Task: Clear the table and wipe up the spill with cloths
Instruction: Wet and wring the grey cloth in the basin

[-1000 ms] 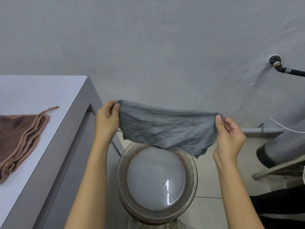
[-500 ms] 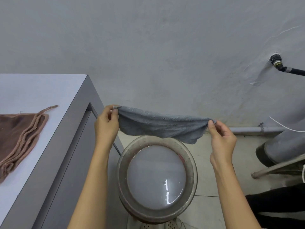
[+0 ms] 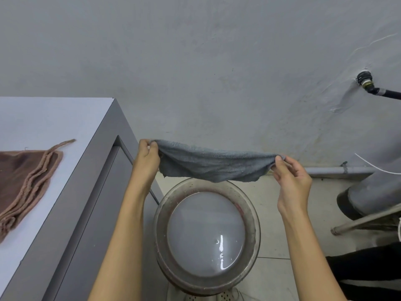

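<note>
In the head view, we hold the grey cloth (image 3: 213, 168) stretched between our two hands, above the far rim of the basin (image 3: 207, 236) of cloudy water that stands on the floor. Our left hand (image 3: 146, 160) pinches the left corner, fingers (image 3: 154, 146) curled on the fabric; our right hand (image 3: 291, 178) pinches the right corner between thumb and forefinger, the other fingers loosely bent. The cloth sags in the middle, its lower hem ragged and hanging just over the rim.

We judge the step in hand to be opening out the rinsed cloth before taking it to the tabletop (image 3: 43, 124). To do it well, we should keep both corners pinched firmly and level, so the middle does not drop into the water, and let any drips fall inside the basin, not on the tiles. Whether the cloth is dripping, we cannot tell.

For room: the tabletop's edge and its dark frame stand just beside our left forearm, so a swing left must lift over that corner. The brown cloth (image 3: 26, 183) lies folded on the tabletop, near its edge, well apart from our hands. The wall is close behind the cloth. To the right, a pipe (image 3: 338, 170) runs along the wall's foot and a grey cylinder (image 3: 373, 187) stands near; the freest path is up and toward us.
</note>
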Demonstrator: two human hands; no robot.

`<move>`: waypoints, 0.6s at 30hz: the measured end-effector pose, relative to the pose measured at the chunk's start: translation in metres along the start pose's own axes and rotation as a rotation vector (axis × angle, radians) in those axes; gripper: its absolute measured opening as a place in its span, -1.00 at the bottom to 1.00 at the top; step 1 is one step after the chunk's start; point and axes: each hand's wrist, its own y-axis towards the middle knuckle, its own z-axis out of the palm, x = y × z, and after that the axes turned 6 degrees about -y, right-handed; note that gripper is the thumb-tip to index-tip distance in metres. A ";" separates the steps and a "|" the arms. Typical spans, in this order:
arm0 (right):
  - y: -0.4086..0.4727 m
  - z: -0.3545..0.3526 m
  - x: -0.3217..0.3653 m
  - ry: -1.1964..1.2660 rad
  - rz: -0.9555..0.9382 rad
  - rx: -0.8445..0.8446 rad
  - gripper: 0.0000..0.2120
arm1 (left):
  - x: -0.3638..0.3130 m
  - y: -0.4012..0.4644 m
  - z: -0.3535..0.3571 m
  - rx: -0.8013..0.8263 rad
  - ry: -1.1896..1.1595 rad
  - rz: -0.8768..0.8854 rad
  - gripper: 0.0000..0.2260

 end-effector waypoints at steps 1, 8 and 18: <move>0.000 -0.001 -0.001 -0.006 -0.003 -0.012 -0.92 | -0.002 0.000 0.001 0.005 -0.036 -0.023 -0.84; 0.005 -0.003 -0.002 0.069 0.098 0.005 -0.91 | -0.012 -0.002 0.001 -0.059 -0.227 -0.089 -0.80; 0.009 0.004 0.001 0.055 0.128 0.043 -0.91 | -0.013 -0.008 -0.001 -0.304 0.295 0.154 -0.79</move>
